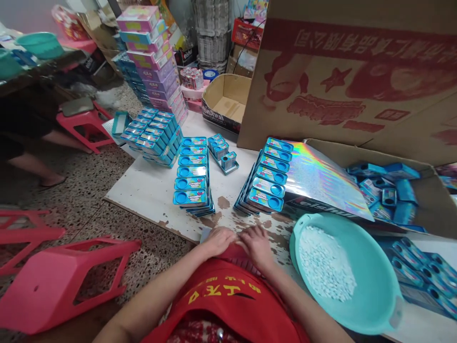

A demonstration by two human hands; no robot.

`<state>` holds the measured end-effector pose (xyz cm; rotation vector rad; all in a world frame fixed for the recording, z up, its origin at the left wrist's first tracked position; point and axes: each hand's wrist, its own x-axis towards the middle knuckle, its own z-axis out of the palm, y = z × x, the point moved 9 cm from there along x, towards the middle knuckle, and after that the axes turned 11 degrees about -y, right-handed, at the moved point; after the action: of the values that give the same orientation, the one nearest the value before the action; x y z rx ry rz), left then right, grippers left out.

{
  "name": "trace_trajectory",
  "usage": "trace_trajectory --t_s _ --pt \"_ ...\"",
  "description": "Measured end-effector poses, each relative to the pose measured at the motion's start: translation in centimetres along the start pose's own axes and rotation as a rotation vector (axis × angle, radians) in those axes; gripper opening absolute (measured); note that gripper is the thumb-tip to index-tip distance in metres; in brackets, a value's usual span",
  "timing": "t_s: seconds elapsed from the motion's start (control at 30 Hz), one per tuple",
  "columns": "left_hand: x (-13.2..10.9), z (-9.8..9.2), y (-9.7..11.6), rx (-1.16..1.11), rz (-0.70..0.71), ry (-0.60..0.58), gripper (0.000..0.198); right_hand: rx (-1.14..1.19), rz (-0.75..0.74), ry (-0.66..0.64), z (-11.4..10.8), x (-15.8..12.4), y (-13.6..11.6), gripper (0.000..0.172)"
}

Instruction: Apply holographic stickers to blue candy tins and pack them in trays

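Note:
My left hand (218, 240) is at the table's near edge, its fingers bent and pressed together. Close beside it, my right hand (257, 244) has curled fingers, with the fingertips facing the left hand. Red material in front of the red apron (228, 295) shows between and below them; what the fingers hold, if anything, is hidden. Beyond the hands stand two stacks of small blue candy boxes, the left stack (191, 171) and the right stack (269, 174). To the right, a turquoise basin (374, 267) contains many small white tablets (326, 264).
Farther back are a blue tray with small boxes (228, 162), more blue boxes (153, 133) and a tall pile of pink and purple cartons (157, 71). A large cardboard box (342, 81) rises at the right. Red stools (57, 281) stand left; a person's leg (28, 159) shows there.

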<state>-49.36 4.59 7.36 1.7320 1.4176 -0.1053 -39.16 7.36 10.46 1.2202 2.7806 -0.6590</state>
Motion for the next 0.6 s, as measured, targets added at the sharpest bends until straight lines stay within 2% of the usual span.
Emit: trace_trajectory --t_s 0.07,0.17,0.3,0.4,0.5,0.6 --pt "-0.2 0.1 -0.2 0.014 -0.009 0.002 0.04 0.056 -0.012 -0.089 1.5 0.5 -0.8 0.021" --pt "-0.9 0.0 -1.6 0.017 0.001 0.016 0.031 0.106 0.017 -0.156 2.6 1.0 0.1 0.025" --pt "-1.6 0.4 -3.6 0.034 0.032 -0.032 0.029 0.122 0.004 -0.221 2.7 1.0 1.5 0.028" --pt "-1.6 0.7 -4.0 -0.058 0.076 -0.053 0.034 0.11 0.015 -0.269 2.5 1.0 1.9 0.03" --pt "-1.3 0.9 -4.2 -0.16 0.072 -0.058 0.036 0.099 0.016 -0.234 2.1 1.3 1.1 0.028" --pt "-1.2 0.6 -4.2 -0.228 0.064 -0.041 0.035 0.123 -0.038 -0.199 2.3 2.1 -0.9 0.026"
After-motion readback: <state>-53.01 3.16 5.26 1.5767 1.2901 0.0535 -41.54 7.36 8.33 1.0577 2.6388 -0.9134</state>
